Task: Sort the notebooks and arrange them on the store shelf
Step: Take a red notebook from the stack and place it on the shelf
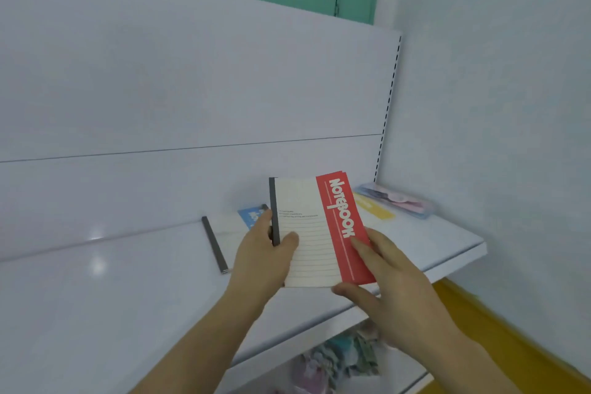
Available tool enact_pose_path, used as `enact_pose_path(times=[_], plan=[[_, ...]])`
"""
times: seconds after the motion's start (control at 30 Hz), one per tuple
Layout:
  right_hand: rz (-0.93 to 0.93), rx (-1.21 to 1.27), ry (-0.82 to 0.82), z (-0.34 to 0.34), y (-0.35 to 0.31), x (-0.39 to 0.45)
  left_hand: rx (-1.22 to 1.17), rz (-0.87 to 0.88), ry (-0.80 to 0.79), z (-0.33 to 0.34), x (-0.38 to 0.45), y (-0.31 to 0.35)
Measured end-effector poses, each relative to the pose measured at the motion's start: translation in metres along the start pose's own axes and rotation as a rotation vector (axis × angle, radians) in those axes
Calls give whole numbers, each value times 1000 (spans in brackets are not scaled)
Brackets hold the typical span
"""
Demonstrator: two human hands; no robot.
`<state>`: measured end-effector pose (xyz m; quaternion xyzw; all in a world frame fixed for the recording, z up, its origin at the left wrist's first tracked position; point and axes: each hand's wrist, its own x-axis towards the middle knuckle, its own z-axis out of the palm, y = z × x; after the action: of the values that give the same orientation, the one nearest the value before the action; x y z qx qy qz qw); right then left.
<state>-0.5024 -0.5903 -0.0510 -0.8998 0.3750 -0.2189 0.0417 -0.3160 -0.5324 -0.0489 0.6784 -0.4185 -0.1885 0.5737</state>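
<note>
I hold a red-and-white notebook point(315, 230) with a grey spine upright over the white shelf point(112, 291). My left hand point(262, 259) grips its spine edge, thumb across the lined cover. My right hand point(383, 278) pinches the red strip at the lower right corner. More than one red cover edge shows at the top, so it may be a small stack. Behind it a blue-and-white notebook point(224, 233) lies flat on the shelf, partly hidden by my left hand. A yellow-striped notebook point(374, 206) lies flat further right.
A clear pouch with pink and blue items point(396, 200) lies in the shelf's back right corner, by the slotted upright point(387, 105). A lower shelf holds pastel soft items point(339, 358). An orange floor strip point(511, 336) runs along the right wall.
</note>
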Motion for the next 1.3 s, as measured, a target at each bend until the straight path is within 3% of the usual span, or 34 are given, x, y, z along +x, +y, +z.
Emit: enact_pose_path(times=[0.17,0.3,0.6,0.77,1.0,1.17,1.3], plan=[[2,-59,-62,16,53,51,287,110,-296,26,60,-13],[-102,-122,-56,25,85,93,615,174,-416,34,91,-16],[-304,-65,-219,70,139,172,1164,171,-267,54,122,-40],[-443,-34,-236,96,153,204,1368,76,-239,64,126,-57],[-527,-36,-219,112,160,209,1420,96,-199,64,124,-71],[-559,28,-246,106,164,220,1186,-66,-247,59,127,-66],[-565,75,-268,104,167,228,1152,-111,-295,57,130,-54]])
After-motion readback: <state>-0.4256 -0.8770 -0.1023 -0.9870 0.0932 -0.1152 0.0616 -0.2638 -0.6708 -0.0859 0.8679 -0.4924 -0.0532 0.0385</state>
